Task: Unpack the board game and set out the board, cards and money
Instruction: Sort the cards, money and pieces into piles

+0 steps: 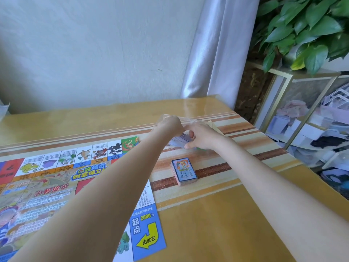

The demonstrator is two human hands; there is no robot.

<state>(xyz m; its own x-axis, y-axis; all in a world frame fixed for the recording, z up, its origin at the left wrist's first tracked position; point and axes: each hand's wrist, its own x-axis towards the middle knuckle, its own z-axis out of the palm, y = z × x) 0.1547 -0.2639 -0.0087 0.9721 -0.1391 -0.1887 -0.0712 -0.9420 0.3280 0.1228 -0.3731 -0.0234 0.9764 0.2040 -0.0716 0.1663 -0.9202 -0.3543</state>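
Head view, both hands (186, 134) gripping money (179, 141)

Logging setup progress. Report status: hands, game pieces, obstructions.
Left hand and right hand together on a pale paper bundle and clear wrapper. Board laid flat; card deck beside it. Nothing obstructing.

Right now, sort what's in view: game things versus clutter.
Game things: board spread on the table; card deck beside it; paper bundle, likely the money, and clear wrapper in the left hand and right hand.

Clutter: potted plant; curtain; storage shelf.
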